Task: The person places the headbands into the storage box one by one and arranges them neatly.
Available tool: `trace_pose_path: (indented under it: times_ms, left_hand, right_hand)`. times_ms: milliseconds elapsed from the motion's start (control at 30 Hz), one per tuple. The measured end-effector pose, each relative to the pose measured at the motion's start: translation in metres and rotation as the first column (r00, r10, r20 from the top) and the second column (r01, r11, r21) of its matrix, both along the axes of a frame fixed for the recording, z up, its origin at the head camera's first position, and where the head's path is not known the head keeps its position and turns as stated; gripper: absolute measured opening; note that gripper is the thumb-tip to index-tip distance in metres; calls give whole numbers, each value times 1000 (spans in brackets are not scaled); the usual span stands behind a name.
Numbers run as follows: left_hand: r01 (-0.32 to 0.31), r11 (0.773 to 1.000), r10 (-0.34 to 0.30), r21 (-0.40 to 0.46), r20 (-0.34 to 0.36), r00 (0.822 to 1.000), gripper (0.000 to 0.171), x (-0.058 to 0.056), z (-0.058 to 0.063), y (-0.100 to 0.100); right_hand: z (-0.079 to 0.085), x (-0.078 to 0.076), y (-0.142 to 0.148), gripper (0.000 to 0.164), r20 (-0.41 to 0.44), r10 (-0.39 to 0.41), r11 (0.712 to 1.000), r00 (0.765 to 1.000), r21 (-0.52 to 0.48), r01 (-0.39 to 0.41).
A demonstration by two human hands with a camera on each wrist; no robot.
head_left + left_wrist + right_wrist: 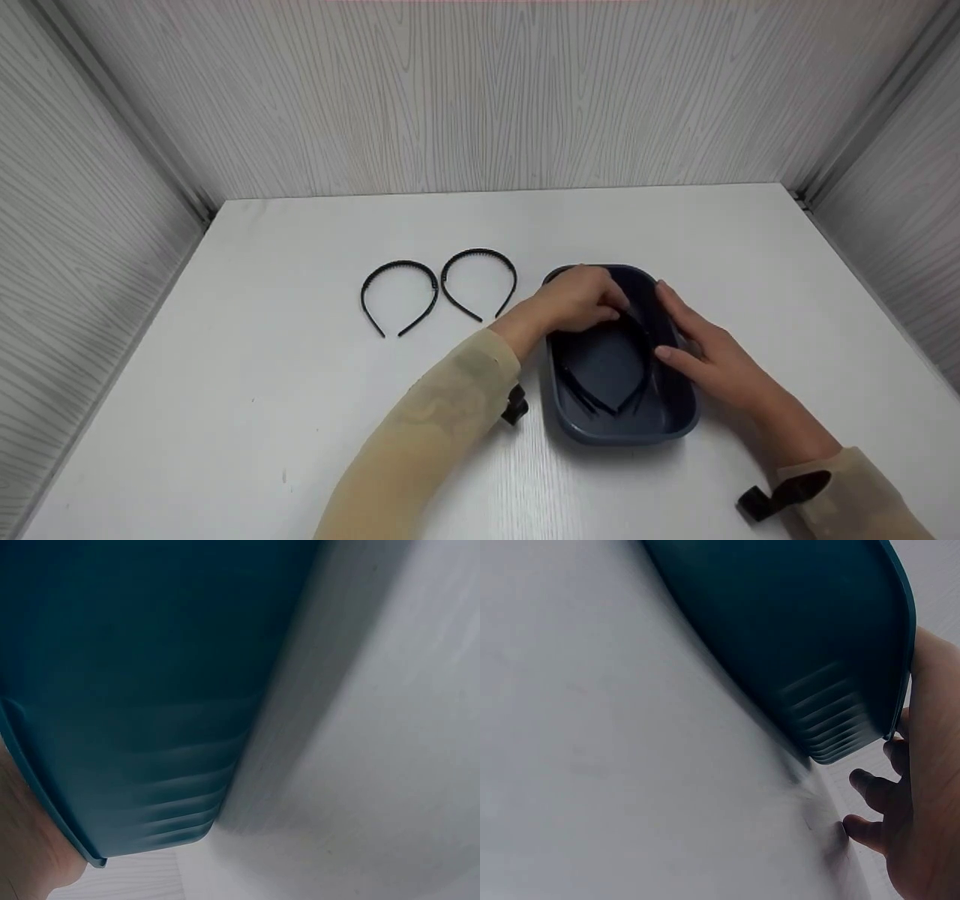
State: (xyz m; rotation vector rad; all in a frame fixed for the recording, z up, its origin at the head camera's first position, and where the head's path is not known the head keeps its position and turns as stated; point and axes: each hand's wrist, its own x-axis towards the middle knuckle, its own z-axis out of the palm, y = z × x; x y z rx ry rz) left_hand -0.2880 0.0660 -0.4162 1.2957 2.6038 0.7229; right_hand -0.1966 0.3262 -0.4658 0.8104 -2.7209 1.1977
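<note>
A dark blue plastic basin [622, 436] stands on the table, with black headbands [643, 367] lying overlapped inside. My left hand [581, 298] reaches over its left rim, fingers curled down inside, pinching the top of a headband; the fingertips are partly hidden. At the right rim, my right hand [709, 360] steadies the basin, its thumb and forefinger extended along the edge. In the right wrist view, the other fingers [874, 791] spread loosely outside the wall. The left wrist view is mostly filled by the basin's outer side [150, 690].
Two more toothed black headbands, one on the left [364, 289] and one beside it [516, 277], lie on the white table [225, 390] left of the basin. Pale wood-grain panels [480, 97] enclose the back and both sides.
</note>
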Motion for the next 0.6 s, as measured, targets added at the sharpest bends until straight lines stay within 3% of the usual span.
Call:
trace_pose_path:
  times_ms: [600]
  left_hand:
    - [-4,1000,4,22,-29,1000,28,3,5,-3]
  right_hand:
    - [1,0,0,80,10,-5,1000,1000,5,5]
